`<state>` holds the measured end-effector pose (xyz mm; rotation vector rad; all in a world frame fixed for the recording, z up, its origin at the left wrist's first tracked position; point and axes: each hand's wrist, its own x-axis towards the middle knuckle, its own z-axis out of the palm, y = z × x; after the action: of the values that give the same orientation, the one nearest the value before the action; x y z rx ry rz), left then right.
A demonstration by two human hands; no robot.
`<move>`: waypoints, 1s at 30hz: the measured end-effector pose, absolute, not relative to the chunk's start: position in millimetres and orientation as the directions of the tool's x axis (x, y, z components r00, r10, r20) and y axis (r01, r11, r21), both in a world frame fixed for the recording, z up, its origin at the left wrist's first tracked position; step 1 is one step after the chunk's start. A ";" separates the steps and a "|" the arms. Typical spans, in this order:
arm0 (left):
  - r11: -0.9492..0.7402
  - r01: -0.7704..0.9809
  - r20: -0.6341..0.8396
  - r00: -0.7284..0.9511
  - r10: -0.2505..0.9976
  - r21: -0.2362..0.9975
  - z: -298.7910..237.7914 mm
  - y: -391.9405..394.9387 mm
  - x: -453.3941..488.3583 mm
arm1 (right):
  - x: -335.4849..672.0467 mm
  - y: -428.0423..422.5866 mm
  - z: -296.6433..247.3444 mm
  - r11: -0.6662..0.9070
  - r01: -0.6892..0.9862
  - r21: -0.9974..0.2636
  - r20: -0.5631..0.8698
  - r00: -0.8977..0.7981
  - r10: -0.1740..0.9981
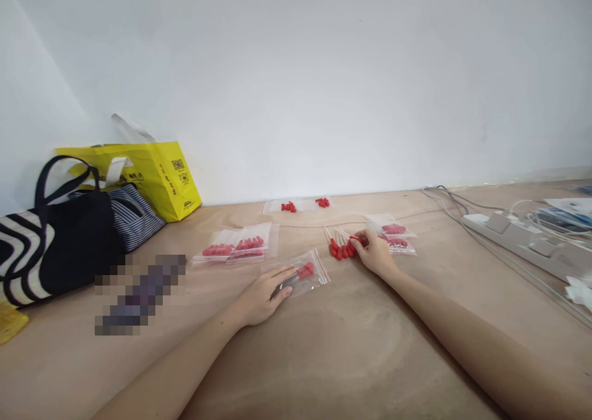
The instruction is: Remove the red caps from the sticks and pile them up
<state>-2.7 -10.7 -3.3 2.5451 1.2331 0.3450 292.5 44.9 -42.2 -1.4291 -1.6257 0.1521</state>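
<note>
My left hand [264, 296] lies on a small clear zip bag [311, 273] that holds red-bulbed droppers, its fingers resting on the bag's near end. My right hand [374, 252] reaches to a loose bunch of droppers [338, 245] with red rubber bulbs and pinches one of them. Filled bags [238, 246] lie in a pile to the left, and more filled bags [393, 235] sit just behind my right hand.
Loose red bulbs [289, 207] lie on plastic by the wall. A yellow bag [155, 176], a striped bag [134, 216] and a black-and-white tote [50, 247] stand at the left. A power strip [522, 241] with cables runs along the right side.
</note>
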 end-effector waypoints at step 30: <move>-0.605 0.690 0.108 0.620 0.777 0.397 -3.3 -11.1 -3.2 | 295.9 39.5 -27.7 0.396 0.639 -0.660 0.648 0.216 0.731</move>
<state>-3.2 -11.1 -3.3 2.5289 1.1829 0.3888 295.9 39.5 -27.7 -1.2946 -1.4760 0.0976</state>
